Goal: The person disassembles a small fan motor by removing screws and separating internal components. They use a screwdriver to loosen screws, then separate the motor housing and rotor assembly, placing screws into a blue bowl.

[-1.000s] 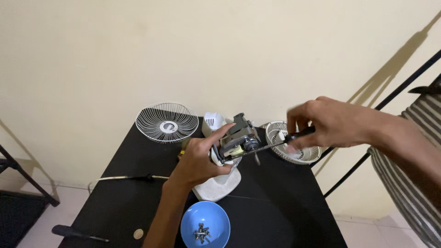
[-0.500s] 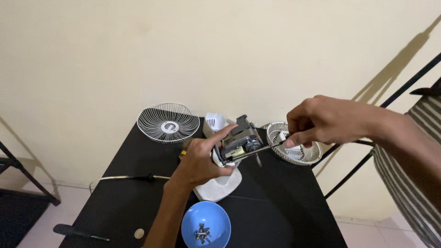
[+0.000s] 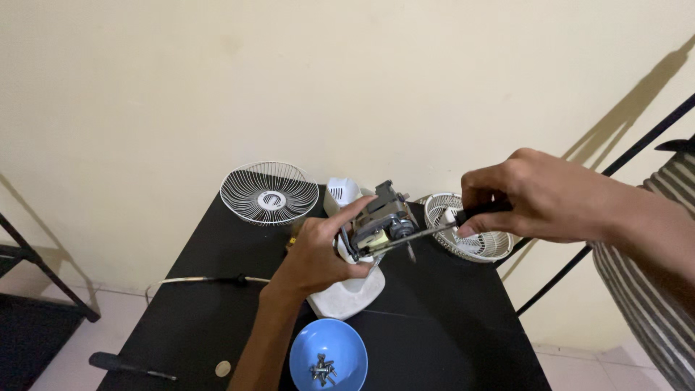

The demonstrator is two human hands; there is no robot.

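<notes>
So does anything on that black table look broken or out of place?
Nothing is spilled or broken. The fan is simply in pieces: two wire grilles lie apart, screws sit in the blue bowl, and the left hand holds the bare motor.

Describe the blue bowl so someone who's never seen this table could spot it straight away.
Start at the black table and go to its near edge, just below the white fan base that the left hand steadies. The blue bowl sits there. It is the only blue thing on the table, round and open, with a small heap of metal screws inside.
</notes>
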